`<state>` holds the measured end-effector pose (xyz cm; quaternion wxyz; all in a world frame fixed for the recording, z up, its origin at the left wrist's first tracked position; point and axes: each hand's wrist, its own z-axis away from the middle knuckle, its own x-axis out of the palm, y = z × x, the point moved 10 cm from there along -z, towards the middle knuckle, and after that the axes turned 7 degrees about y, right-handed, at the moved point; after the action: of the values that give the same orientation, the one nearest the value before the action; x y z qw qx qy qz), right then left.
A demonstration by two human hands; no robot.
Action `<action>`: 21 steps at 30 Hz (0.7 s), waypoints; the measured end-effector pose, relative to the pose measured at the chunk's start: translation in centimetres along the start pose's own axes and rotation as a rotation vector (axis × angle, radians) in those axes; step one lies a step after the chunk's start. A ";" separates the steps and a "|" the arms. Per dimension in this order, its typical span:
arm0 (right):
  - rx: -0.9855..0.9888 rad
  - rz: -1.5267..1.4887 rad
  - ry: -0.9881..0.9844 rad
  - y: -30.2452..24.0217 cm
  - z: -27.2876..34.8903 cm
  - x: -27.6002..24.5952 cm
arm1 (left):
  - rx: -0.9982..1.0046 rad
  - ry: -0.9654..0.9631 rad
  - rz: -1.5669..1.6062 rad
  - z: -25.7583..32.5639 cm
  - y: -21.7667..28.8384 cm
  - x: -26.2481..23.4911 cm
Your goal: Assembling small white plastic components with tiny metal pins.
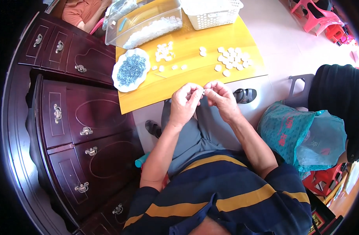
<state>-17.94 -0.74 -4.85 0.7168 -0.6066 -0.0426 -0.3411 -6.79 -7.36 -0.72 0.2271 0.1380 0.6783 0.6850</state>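
Note:
My left hand and my right hand meet in front of the table's near edge, above my lap. Fingertips of both pinch a tiny whitish piece, mostly hidden, its kind too small to make out. Beyond them, a few small white pieces lie in a loose row on the yellow wooden table. A cluster of small white parts sits behind that row. Farther right is a group of rounder white pieces, with a pair lying apart from it.
At the table's left, a scalloped white dish holds many thin blue-grey pieces. Behind stand a clear bin of whitish parts and a white basket. Dark red cabinets flank the left; a teal bag stands right. Another person's arm shows far left.

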 end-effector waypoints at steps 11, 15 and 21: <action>-0.044 -0.014 0.081 1.1 0.3 -0.1 | 0.141 0.175 -0.058 0.4 -0.3 -0.9; -0.007 -0.157 0.035 0.9 0.3 -0.1 | 0.126 0.153 -0.030 0.4 -0.2 -0.8; 0.264 -0.350 -0.137 2.4 0.6 1.3 | 0.263 0.143 -0.010 0.9 2.2 -0.9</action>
<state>-15.42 -0.65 -6.13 0.7154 -0.5125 -0.2399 -0.4098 -5.84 -6.98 1.62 0.1613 0.1139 0.7773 0.5974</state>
